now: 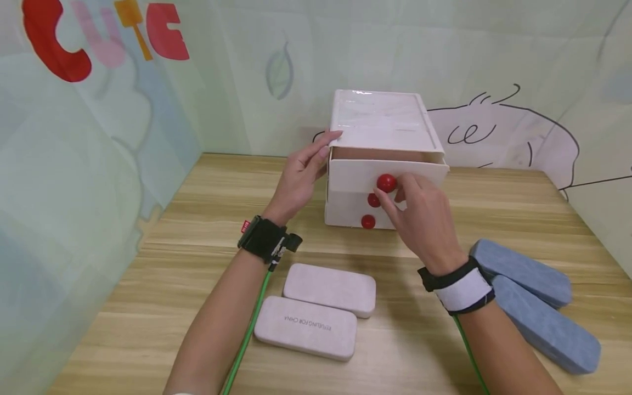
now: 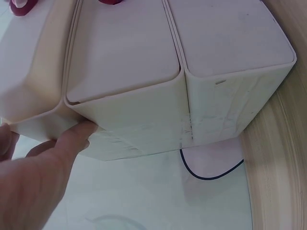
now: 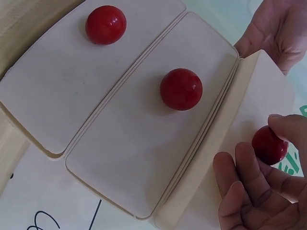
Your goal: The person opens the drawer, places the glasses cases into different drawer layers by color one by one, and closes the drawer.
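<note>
A white chest of three drawers stands at the back of the table, each drawer with a round red knob. Its top drawer is pulled out a little, leaving a narrow gap below the chest's top. My right hand pinches the top red knob between thumb and fingers. My left hand holds the chest's left side near the upper front corner; in the left wrist view its fingers lie against the side wall. The middle knob and the bottom knob are untouched, on closed drawers.
Two pale pinkish-grey cases lie side by side in front of the chest, the nearer one printed with lettering. Two blue cases lie at the right, partly behind my right forearm. A printed cloth backdrop encloses the wooden table. Green cables run along both forearms.
</note>
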Demonstrator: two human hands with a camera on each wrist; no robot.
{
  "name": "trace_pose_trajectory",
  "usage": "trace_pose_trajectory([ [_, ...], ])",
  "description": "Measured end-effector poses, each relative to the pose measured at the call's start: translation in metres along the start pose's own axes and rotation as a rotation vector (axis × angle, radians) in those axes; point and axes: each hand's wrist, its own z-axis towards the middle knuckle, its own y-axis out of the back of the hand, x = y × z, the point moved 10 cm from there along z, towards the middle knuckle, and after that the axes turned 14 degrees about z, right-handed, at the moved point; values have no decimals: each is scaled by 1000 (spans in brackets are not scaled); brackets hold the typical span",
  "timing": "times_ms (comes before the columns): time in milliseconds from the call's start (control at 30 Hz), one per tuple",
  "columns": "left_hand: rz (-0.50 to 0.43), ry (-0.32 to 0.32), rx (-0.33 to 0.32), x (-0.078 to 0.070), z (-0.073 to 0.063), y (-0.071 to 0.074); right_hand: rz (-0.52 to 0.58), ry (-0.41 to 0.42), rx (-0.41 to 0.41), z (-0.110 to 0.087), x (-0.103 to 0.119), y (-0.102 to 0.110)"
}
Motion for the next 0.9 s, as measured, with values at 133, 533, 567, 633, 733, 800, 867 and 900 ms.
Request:
trace_pose_trajectory([
  [133, 3, 6, 2, 0, 0, 0, 0, 0, 2, 2, -1, -1],
  [533, -3, 12, 12, 2, 0, 0, 2, -6, 24, 7, -5, -5],
  [567, -1, 9, 12, 2, 0, 0, 1, -5, 26, 8, -6, -5],
  [633, -1, 3, 13, 2, 0, 0, 0, -4, 29, 9, -7, -6],
  [733, 1, -3, 17, 1, -1, 0, -5, -4, 30, 12, -8, -7],
  [800, -3, -2, 18, 1, 0, 0, -7, -5, 30, 13, -8, -8],
  [867, -3, -2, 21, 1, -1, 0, -7, -7, 30, 14, -9, -8],
  [900, -1, -1, 22, 1, -1, 0, -7, -8, 31, 15, -9, -8],
])
